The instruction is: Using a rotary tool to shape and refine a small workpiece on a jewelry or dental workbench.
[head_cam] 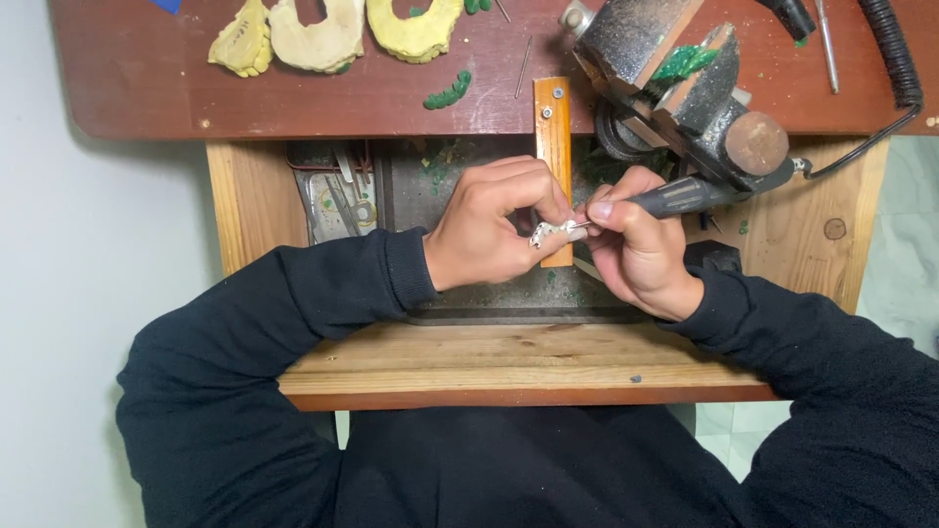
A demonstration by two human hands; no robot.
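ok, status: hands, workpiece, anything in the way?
Left hand pinches small silvery piece against wooden bench pin. Right hand grips rotary handpiece, tip at the piece. Vise close by, not touching.

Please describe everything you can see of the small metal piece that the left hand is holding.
The small metal piece is silvery, shiny and irregular in outline, too small to tell details. The left hand pinches it between the fingertips, against the orange wooden peg jutting from the bench. The thin tip of the dark rotary tool, held in the right hand, meets its right end.
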